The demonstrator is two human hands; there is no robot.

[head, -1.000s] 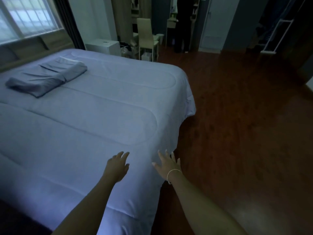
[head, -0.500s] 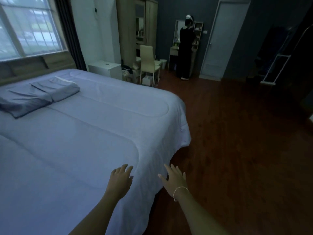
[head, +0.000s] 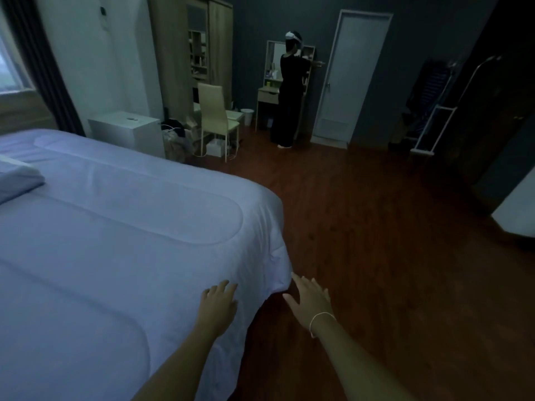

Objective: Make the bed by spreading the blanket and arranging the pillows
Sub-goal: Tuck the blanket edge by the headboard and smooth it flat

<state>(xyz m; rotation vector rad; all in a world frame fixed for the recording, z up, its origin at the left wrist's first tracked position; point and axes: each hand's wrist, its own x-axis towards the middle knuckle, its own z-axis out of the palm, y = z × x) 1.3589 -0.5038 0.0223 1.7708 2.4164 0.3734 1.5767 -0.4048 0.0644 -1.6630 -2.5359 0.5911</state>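
Observation:
A pale quilted blanket (head: pixel 121 233) lies spread flat over the bed and hangs down at the foot corner. One pillow (head: pixel 16 180) shows at the left edge, mostly cut off. My left hand (head: pixel 218 306) hovers open over the blanket's side edge near the corner, fingers apart. My right hand (head: pixel 311 303) is open too, just off the hanging corner above the floor, with a thin bracelet at the wrist. Neither hand holds anything.
Dark wooden floor (head: pixel 390 241) lies right of the bed. A white cabinet (head: pixel 127 131) and a chair (head: pixel 215 117) stand past the bed. A person in black (head: pixel 289 94) stands at a dressing table by a door (head: pixel 350 73). A rack (head: pixel 434 111) stands far right.
The view has swung right and up, so the pillows have slid almost out of frame. Both hands have advanced toward the bed's foot corner and stay open.

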